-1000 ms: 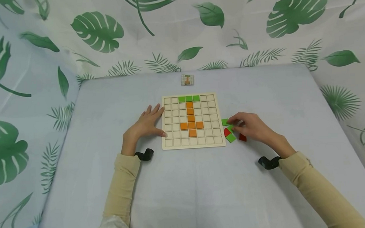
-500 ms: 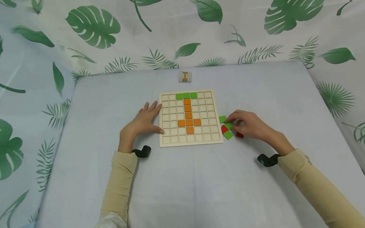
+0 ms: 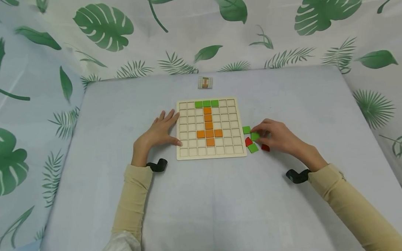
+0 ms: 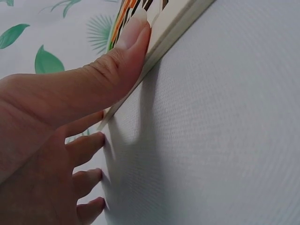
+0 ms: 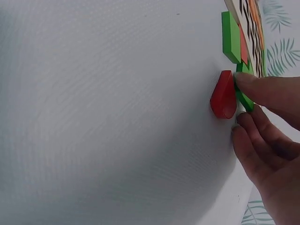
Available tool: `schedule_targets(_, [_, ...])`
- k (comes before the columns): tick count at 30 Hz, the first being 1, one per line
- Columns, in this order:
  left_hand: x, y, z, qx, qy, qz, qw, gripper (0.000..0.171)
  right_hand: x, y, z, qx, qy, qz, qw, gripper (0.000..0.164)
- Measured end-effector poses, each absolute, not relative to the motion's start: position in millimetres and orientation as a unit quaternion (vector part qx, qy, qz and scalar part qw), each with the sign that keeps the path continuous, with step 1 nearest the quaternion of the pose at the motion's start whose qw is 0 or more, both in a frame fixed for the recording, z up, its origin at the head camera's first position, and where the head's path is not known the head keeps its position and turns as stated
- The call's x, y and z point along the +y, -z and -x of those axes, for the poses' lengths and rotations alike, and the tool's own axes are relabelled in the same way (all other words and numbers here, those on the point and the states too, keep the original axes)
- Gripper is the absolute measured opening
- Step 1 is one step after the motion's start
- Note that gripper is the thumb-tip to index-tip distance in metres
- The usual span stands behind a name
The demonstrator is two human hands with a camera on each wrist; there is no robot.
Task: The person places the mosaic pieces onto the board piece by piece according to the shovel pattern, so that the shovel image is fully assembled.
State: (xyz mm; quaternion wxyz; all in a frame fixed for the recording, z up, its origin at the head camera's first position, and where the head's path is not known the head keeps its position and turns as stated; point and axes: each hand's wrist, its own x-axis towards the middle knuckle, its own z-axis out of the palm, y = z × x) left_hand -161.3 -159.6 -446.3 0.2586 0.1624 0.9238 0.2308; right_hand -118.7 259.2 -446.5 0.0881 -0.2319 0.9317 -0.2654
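A pale wooden grid board [image 3: 227, 126] lies flat on the table, with orange squares [image 3: 209, 133] in a cross shape and green squares [image 3: 207, 103] along its far row. My left hand [image 3: 158, 132] rests at the board's left edge, fingers spread; in the left wrist view the thumb [image 4: 117, 65] lies over the board's rim. Beside the right edge, my right hand [image 3: 277, 138] pinches a green square tile [image 3: 255, 136] between thumb and fingers. Around it lie two more green tiles [image 3: 246, 129], a red piece [image 3: 248, 142] and another red piece [image 5: 223, 98] with a rounded end.
Behind the board lies a small pattern card [image 3: 205, 83] showing a grid with a similar figure. A white cloth covers the table [image 3: 213, 199]. Leaf-printed curtain [image 3: 184, 33] hangs at the back and sides. Black wrist cameras [image 3: 296, 176] sit on both wrists.
The head view shifts slightly. My right hand has drawn the green tile a little to the right, and more of it shows now. The left hand stays at the board's edge.
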Motion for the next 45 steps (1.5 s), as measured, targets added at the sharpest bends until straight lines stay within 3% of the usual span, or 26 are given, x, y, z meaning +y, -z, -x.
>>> schedule_targets(15, [-157.4, 446.1, 161.0, 0.924, -0.232, -0.159, 0.259, 0.115, 259.1, 445.9, 117.5, 0.935, 0.288, 0.19, 0.087, 0.016])
schedule_targets(25, [-158.3, 446.5, 162.7, 0.925, -0.227, -0.162, 0.258, 0.114, 263.0, 445.6, 112.4, 0.923, 0.321, 0.2, 0.067, 0.023])
schedule_targets(36, [-159.1, 448.3, 161.4, 0.924, -0.226, -0.172, 0.255, 0.114, 248.0, 438.8, 111.0, 0.911, 0.361, 0.162, 0.118, 0.03])
schedule_targets(45, [-159.5, 447.3, 163.3, 0.923, -0.231, -0.169, 0.258, 0.113, 232.1, 442.6, 116.6, 0.904, 0.369, 0.19, 0.104, 0.029])
